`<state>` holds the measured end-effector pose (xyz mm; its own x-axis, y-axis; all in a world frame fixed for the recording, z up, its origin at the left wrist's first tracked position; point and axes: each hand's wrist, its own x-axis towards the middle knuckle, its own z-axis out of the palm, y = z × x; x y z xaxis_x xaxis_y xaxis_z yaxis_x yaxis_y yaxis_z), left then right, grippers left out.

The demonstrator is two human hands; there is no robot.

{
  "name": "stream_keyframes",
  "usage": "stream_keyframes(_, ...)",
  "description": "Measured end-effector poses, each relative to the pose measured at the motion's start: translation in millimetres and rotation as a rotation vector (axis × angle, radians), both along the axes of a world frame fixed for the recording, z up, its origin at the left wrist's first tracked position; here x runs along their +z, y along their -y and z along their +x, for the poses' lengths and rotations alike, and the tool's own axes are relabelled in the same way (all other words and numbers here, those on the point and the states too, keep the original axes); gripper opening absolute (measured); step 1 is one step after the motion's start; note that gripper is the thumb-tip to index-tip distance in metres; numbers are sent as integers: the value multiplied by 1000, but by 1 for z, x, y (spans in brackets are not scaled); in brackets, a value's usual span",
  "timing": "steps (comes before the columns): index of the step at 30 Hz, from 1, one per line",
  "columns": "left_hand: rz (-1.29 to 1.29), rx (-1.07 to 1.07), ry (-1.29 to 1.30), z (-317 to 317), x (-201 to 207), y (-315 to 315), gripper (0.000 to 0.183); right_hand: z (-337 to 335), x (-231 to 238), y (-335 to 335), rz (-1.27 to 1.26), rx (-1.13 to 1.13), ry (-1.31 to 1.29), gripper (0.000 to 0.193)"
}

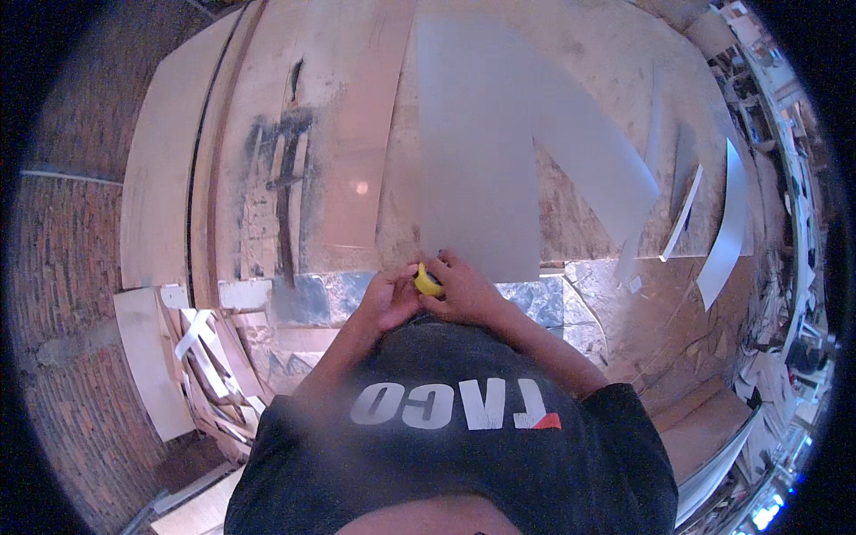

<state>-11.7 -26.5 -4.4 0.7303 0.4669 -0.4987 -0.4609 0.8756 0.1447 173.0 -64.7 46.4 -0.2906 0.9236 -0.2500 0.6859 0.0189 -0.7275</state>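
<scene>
A small yellow tape measure (428, 280) with dark parts is held close in front of my dark shirt, at the near edge of the large worktable (401, 214). My right hand (464, 292) wraps over it from the right. Against its left side rest the curled fingers of my left hand (392, 299); the fingertips are partly hidden. Just beyond my hands lies a wide grey sheet (481, 152), its near end beside my right hand. A pinkish strip of board (361, 160) lies to its left.
An angled grey piece (602, 169) and narrow curved offcuts (727, 227) lie on the right. A long wooden rail (212, 169) runs along the table's left. Scrap strips (209, 357) lean at lower left, near a brick wall (67, 267). Clutter fills the far right.
</scene>
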Motion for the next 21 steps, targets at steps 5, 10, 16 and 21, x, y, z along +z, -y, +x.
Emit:
stream_keyframes(5, 116, -194, -199, 19, -2, 13, 31, 34, -7, 5, -30, 87, -106, 69)
stream_keyframes(10, 226, -292, -415, 37, -19, 15, 28, 53, -13, 2, -98, 139, -118, 56)
stream_keyframes(16, 330, -220, -543, 23, -26, -5, 18, 114, -31, 24, -155, -27, -40, 40)
stream_keyframes(21, 286, 58, -696, -18, -27, -27, 19, 227, -53, 64, -59, -126, 303, 23)
